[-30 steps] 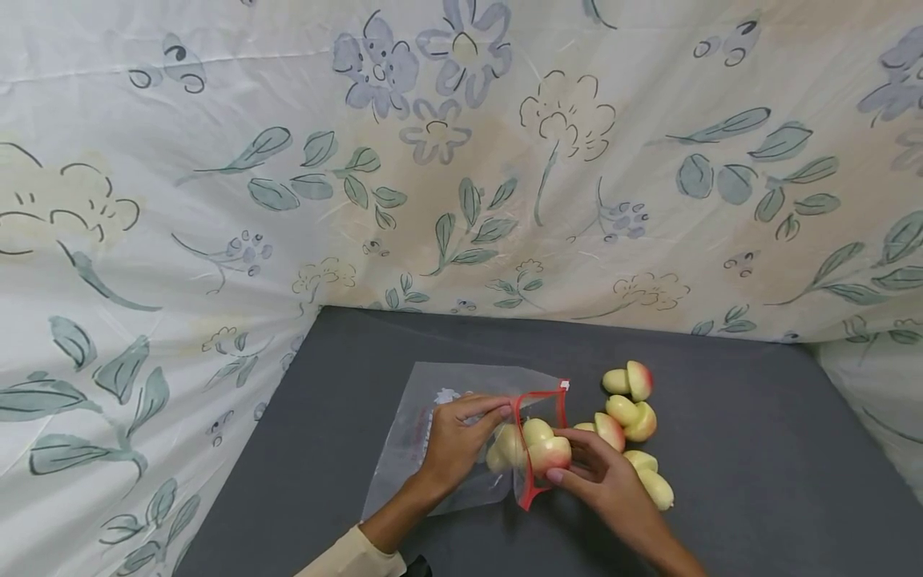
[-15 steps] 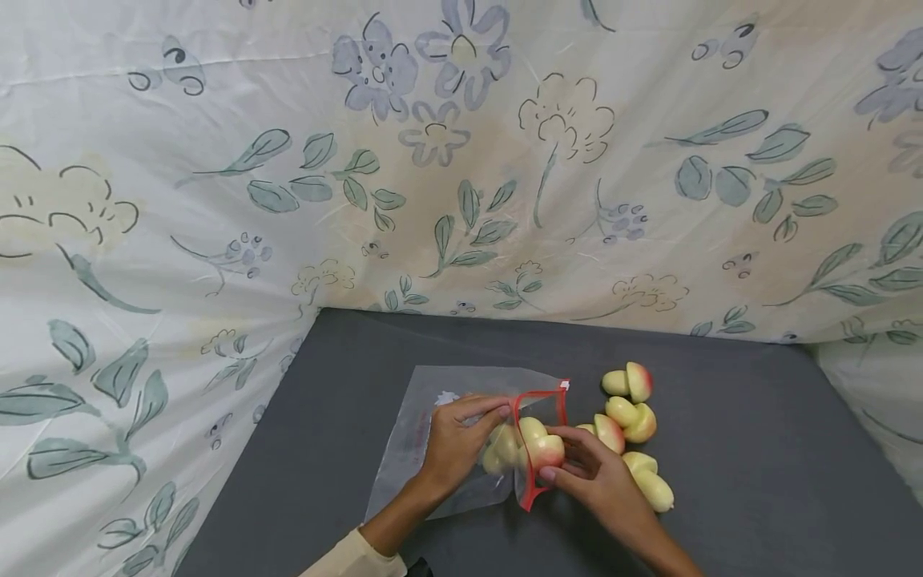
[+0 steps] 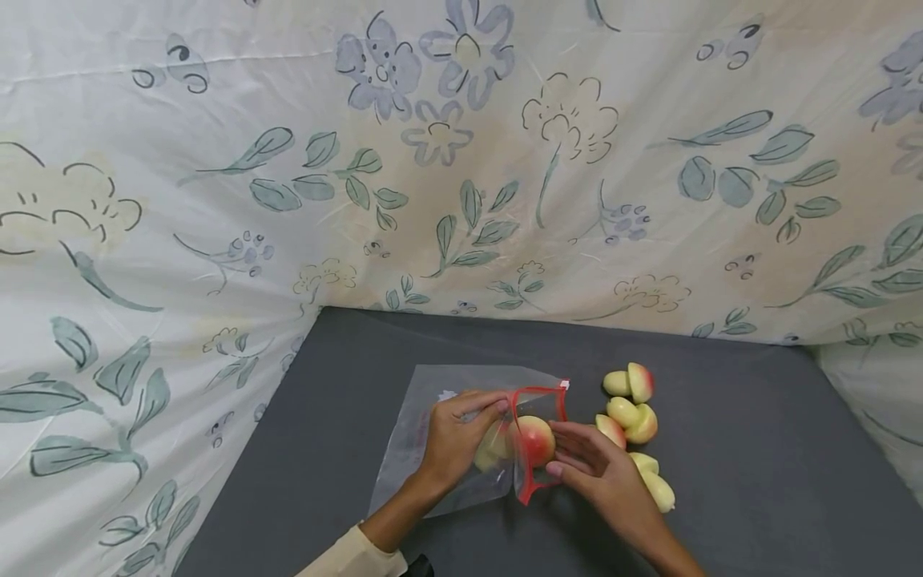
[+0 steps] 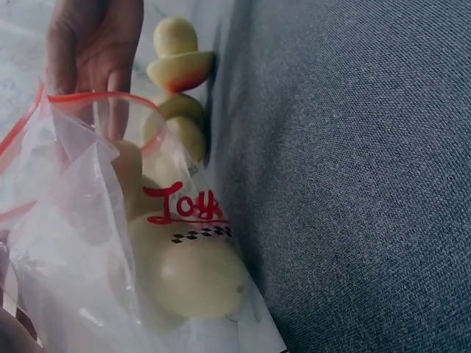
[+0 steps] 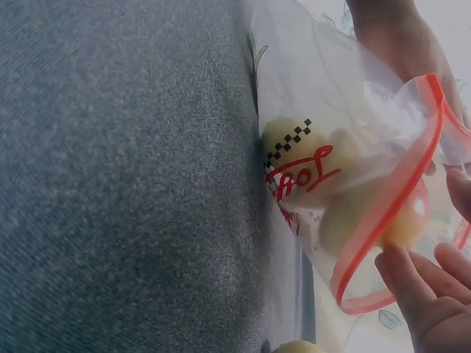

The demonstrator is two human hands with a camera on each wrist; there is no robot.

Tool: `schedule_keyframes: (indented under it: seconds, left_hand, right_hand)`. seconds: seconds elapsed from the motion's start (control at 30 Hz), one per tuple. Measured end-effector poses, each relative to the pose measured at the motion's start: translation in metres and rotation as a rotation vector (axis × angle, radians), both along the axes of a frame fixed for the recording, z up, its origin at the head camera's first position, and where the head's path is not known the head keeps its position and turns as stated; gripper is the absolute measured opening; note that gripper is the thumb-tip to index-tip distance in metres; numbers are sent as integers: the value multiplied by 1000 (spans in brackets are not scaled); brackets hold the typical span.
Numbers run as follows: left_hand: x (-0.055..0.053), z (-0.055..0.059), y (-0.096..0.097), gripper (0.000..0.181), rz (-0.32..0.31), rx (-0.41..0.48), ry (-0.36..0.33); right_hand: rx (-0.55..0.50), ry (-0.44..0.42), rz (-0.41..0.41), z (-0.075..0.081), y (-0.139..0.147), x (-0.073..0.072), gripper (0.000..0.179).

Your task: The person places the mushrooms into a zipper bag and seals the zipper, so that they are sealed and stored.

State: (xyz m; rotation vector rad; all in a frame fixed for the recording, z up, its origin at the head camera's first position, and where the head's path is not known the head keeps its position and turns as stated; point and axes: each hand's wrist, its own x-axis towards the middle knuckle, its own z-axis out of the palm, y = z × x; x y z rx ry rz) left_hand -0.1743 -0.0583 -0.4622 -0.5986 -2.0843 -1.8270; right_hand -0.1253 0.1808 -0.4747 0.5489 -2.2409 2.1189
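Note:
My left hand (image 3: 461,437) pinches the upper rim of a clear zip bag (image 3: 425,393) with a red zip edge, holding its mouth apart. A red-and-yellow, apple-like fruit (image 3: 536,441) sits in that mouth, partly behind the clear plastic. The fingers of my right hand (image 3: 602,473) are stretched out and touch its right side, the thumb lower down. Deeper in the bag, pale yellow fruit pieces (image 4: 199,279) show blurred through the plastic. In the right wrist view the fingertips (image 5: 397,257) meet the fruit just inside the red edge.
Several yellow and red fruit pieces lie in pairs right of the bag, such as a far pair (image 3: 638,383) and a near pair (image 3: 656,485). The table (image 3: 346,385) is dark grey. A flower-printed cloth (image 3: 433,240) hangs behind and at the sides.
The fruit at my right fingertips has moved left into the bag and turned, showing its rounded red side. My right fingers have straightened somewhat. My left hand stays at the bag rim.

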Motion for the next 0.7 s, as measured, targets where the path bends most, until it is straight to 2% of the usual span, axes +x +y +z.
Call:
schedule_keyframes:
  seconds: [0.3, 0.7]
  left_hand:
    - [0, 2, 0, 17, 15, 30, -22]
    - [0, 4, -1, 17, 16, 40, -13]
  right_hand:
    - [-10, 41, -14, 3, 4, 2, 50]
    - [111, -34, -133, 9, 20, 10, 48]
